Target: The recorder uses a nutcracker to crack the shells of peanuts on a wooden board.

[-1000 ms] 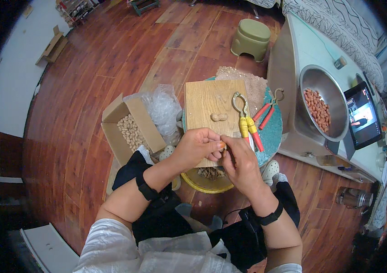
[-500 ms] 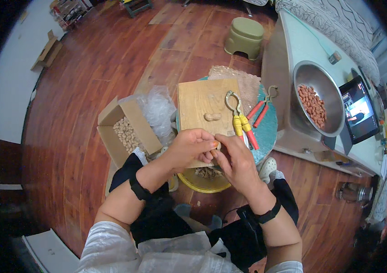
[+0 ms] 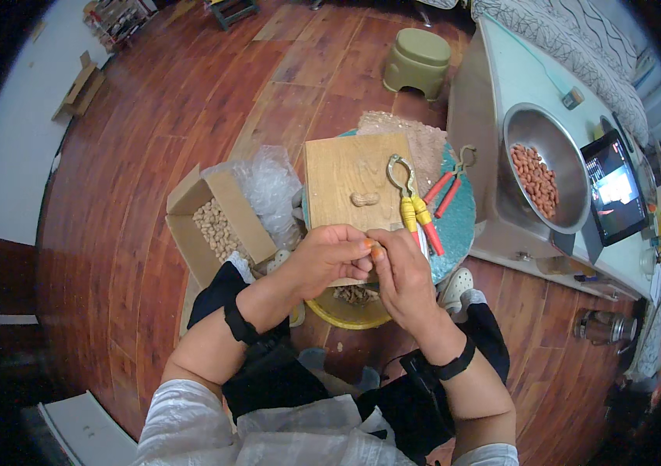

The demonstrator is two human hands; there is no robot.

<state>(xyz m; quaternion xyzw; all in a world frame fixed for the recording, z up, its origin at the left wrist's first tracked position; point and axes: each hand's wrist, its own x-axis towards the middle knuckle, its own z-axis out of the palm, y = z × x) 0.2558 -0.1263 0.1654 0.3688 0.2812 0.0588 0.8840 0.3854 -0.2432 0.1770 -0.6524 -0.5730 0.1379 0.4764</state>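
Observation:
Above the near edge of a wooden board (image 3: 330, 175), my left hand (image 3: 330, 252) and my right hand (image 3: 404, 279) meet with fingertips pinched together. They close on a peanut that the fingers almost wholly hide. One unshelled peanut (image 3: 364, 199) lies on the board beyond my hands. To its right rests a plier-like nutcracker (image 3: 410, 203) with yellow-and-red handles. A second pair of pliers (image 3: 445, 190), red-handled, lies farther right on the round teal surface (image 3: 459, 225). Below my hands, a yellow basin (image 3: 346, 314) holds broken shells (image 3: 355, 294).
A cardboard box (image 3: 239, 221) of unshelled peanuts stands at left beside clear plastic wrap (image 3: 268, 186). On the right-hand cabinet (image 3: 494, 46), a steel bowl (image 3: 574, 175) holds shelled red peanuts (image 3: 534, 180) near a tablet (image 3: 618, 186). A green stool (image 3: 417, 62) stands farther back.
My fingertips have drawn closer together, and the pale bit seen between them before is now covered. The board and tools look unmoved.

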